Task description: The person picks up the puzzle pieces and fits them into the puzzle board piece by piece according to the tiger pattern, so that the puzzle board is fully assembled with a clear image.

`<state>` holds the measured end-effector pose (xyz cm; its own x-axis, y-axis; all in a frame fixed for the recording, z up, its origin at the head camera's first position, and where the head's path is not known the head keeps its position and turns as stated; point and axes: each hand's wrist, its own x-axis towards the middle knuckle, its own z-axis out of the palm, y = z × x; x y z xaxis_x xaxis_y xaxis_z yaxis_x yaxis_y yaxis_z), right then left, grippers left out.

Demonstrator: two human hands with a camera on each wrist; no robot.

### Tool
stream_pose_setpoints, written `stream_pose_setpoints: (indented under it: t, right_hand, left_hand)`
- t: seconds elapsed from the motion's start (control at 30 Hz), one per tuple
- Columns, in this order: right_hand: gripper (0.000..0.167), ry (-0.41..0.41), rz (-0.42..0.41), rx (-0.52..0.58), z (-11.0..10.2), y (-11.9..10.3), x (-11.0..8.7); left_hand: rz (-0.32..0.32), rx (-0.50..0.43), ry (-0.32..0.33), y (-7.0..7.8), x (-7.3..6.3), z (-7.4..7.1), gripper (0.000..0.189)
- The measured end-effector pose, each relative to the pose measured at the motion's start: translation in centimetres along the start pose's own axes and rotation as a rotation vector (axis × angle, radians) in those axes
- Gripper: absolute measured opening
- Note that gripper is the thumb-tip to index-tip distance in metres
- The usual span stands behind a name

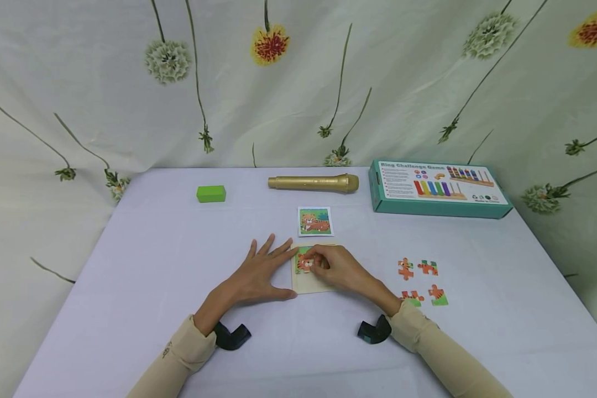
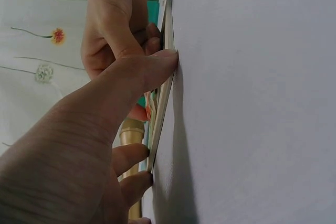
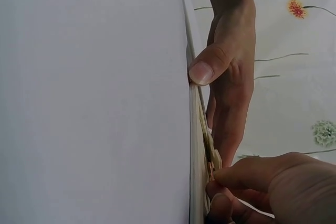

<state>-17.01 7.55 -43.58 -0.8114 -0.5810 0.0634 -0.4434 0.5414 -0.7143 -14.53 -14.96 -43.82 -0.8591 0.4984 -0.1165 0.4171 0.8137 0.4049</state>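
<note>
A pale puzzle board point(image 1: 308, 286) lies mid-table, with joined tiger puzzle pieces point(image 1: 302, 264) in its upper left part. My left hand point(image 1: 261, 276) spreads its fingers beside the board. Its thumb point(image 2: 164, 65) and index fingertip touch the board's left edge. Reaching in from the right, my right hand point(image 1: 342, 269) pinches a puzzle piece point(image 3: 211, 167) between thumb and fingers, right over the tiger picture; those fingers hide most of this piece. Just beyond the board is a square tiger picture card point(image 1: 315, 221).
Several loose puzzle pieces point(image 1: 428, 267) lie right of the board, some close to the right forearm. Farther back stand a green block point(image 1: 211, 194), a gold microphone point(image 1: 313, 183) and a teal game box point(image 1: 443, 190). A floral cloth point(image 1: 288, 110) hangs behind the table.
</note>
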Motion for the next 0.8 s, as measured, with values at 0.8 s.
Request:
stream_pose_setpoints:
  t: [0.8]
  right_hand:
    - [0.014, 0.026, -0.009, -0.071, 0.28, -0.06, 0.03]
  left_hand:
    - [-0.001, 0.001, 0.004, -0.04, 0.08, 0.05, 0.094]
